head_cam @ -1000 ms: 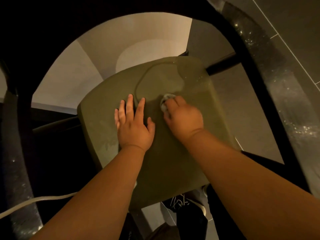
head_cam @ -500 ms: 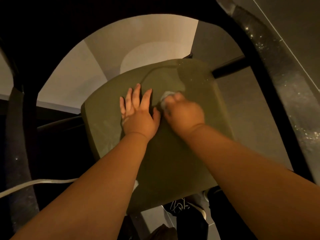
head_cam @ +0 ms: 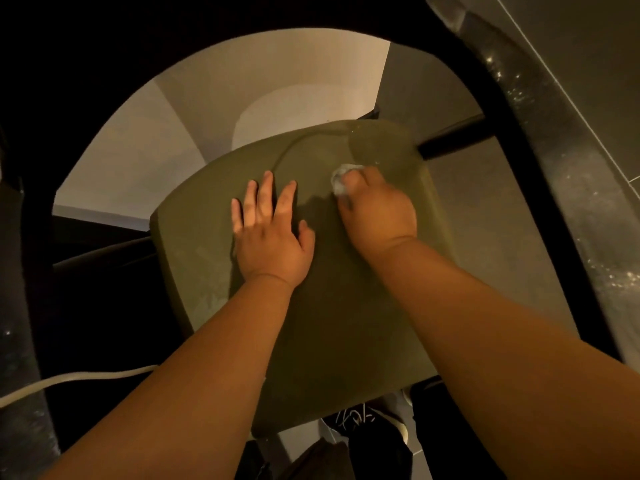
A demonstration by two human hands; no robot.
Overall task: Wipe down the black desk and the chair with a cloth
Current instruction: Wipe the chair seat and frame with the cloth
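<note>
I look straight down on the chair's olive-green seat (head_cam: 346, 306). My left hand (head_cam: 270, 233) lies flat on the seat's middle, fingers spread, holding nothing. Just to its right, my right hand (head_cam: 377, 213) is closed over a small pale cloth (head_cam: 341, 180) and presses it onto the seat near the far right corner. Only a bunched edge of the cloth shows past my fingers. A curved wet streak arcs across the seat beyond both hands. The chair's black curved frame (head_cam: 485, 109) loops around the seat.
Pale floor (head_cam: 173, 133) shows through the frame beyond the seat, grey tiles (head_cam: 606, 64) to the right. A white cable (head_cam: 69, 381) runs along the floor at the lower left. A black shoe with white laces (head_cam: 367, 424) sits below the seat's near edge.
My right hand has slid the cloth to the right and slightly away, opening a gap from my left hand. The left hand stays flat on the seat.
</note>
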